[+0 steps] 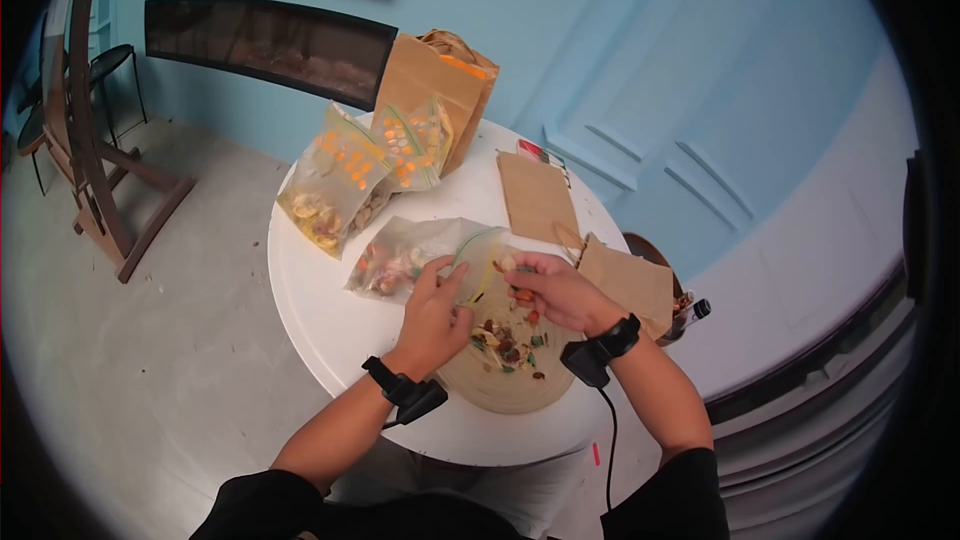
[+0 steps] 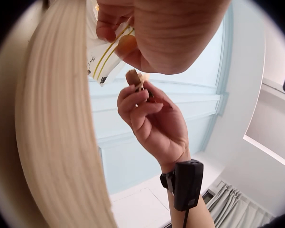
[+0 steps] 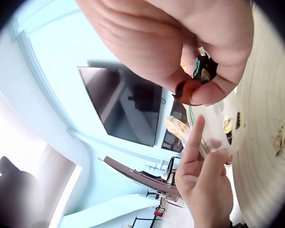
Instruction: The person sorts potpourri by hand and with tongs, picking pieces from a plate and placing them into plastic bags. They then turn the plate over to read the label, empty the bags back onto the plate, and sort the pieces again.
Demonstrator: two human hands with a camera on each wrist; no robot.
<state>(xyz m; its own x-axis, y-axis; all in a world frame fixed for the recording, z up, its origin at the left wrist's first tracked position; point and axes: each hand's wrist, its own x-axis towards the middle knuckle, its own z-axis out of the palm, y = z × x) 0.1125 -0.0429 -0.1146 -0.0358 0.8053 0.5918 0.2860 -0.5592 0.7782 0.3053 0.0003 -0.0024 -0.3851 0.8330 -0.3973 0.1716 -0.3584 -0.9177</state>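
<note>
My right hand (image 1: 562, 295) is raised over a round, pale, ribbed bowl (image 1: 510, 402). Its thumb and fingers pinch several small mixed pieces (image 3: 186, 92), red-brown, dark and teal. A loose heap of similar colourful bits (image 1: 508, 348) lies in the bowl. Opposite, my left hand (image 1: 437, 318) pinches the edge of a clear zip bag (image 2: 100, 62) with yellow seal lines, its index finger stretched out. In the head view the hand partly covers this bag. Just beyond my left hand, a filled clear zip bag (image 1: 400, 255) lies on the white table (image 1: 310, 285).
At the back left stand filled zip bags (image 1: 335, 180) with orange spots, in front of a brown paper bag (image 1: 430, 85). A flat brown paper bag (image 1: 537, 198) lies farther right; another paper bag (image 1: 630, 285) is beside my right wrist. A cable (image 1: 610, 440) hangs from the right wrist camera.
</note>
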